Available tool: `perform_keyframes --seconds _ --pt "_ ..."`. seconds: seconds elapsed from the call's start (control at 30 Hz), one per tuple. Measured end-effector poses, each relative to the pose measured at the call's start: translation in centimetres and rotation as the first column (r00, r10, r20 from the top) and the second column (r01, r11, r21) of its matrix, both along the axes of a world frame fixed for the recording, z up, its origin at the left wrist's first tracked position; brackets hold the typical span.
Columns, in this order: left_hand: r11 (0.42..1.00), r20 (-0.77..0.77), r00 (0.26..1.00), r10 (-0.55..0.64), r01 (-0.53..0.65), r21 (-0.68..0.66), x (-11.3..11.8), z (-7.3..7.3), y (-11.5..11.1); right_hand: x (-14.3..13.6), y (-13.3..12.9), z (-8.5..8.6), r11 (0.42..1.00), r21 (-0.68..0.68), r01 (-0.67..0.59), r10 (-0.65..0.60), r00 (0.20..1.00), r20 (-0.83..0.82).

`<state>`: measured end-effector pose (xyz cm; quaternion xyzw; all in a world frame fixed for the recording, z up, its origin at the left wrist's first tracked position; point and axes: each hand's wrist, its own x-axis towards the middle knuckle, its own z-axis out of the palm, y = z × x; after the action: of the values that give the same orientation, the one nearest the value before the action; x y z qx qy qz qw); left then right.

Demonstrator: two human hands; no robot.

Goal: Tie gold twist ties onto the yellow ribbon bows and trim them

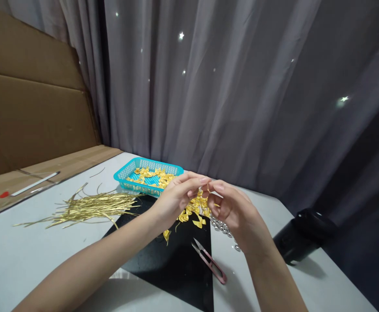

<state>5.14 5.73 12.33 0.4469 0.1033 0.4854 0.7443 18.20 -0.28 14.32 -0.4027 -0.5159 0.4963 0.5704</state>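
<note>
My left hand [181,193] and my right hand [233,208] meet above the black mat [176,268], thumbs and fingers pinched together. A sliver of thin gold cord [208,187] shows between their fingertips; the rest of it is hidden by the fingers. Just beneath and behind the hands lies a pile of small yellow ribbon bows [199,222]. Pink-handled thread snips [210,262] rest, blades apart, on the mat's right edge. Several silver beads [221,226] are scattered by my right hand, partly covered by it.
A turquoise plastic basket [121,177] with more yellow bows stands at the back. To the left lies a bundle of gold cords [95,208]. A black cylindrical object [302,236] is at the right edge; cardboard [33,99] and grey curtains [234,86] border the white table [14,264].
</note>
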Motion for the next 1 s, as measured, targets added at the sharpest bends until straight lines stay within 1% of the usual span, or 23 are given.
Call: perform_keyframes --seconds 0.1,0.23,0.4,0.6,0.67,0.73,0.8,0.9,1.0 --pt "1.0 -0.018 1.0 0.009 -0.009 -0.016 -0.01 0.02 -0.08 -0.09 0.06 -0.15 1.0 -0.011 0.011 -0.011 1.0 -0.008" --pt "0.999 -0.044 0.999 0.022 -0.023 -0.038 -0.06 0.15 -0.09 -0.13 0.08 -0.26 1.0 0.01 0.026 -0.026 1.0 -0.013" --pt "0.998 -0.02 0.998 0.067 -0.067 -0.015 -0.19 0.21 0.21 -0.17 0.17 -0.28 0.998 0.022 0.062 -0.063 0.998 0.029" --pt "0.997 -0.032 0.997 0.075 -0.075 0.0 -0.27 0.18 0.35 -0.01 0.35 -0.41 0.999 0.034 0.022 -0.025 0.996 0.088" --pt "0.997 -0.028 0.997 0.072 -0.072 0.004 -0.26 0.24 0.39 0.17 0.43 -0.42 0.999 0.019 0.05 -0.051 0.997 0.054" --pt "0.998 -0.032 0.997 0.068 -0.068 0.006 -0.25 0.29 0.41 0.34 0.55 -0.43 0.994 0.007 0.106 -0.106 0.994 0.02" --pt "0.998 -0.04 0.997 0.059 -0.059 0.011 -0.25 0.26 0.4 0.44 0.69 -0.47 0.99 0.013 0.138 -0.139 0.99 0.031" --pt "0.997 -0.056 0.996 0.064 -0.061 0.051 -0.26 0.05 0.35 0.32 0.85 -0.64 0.992 0.038 0.124 -0.127 0.988 0.092" --pt "0.99 -0.075 0.992 0.097 -0.088 0.115 -0.23 -0.23 0.4 0.0 0.89 -0.79 0.992 0.062 0.109 -0.116 0.984 0.135"
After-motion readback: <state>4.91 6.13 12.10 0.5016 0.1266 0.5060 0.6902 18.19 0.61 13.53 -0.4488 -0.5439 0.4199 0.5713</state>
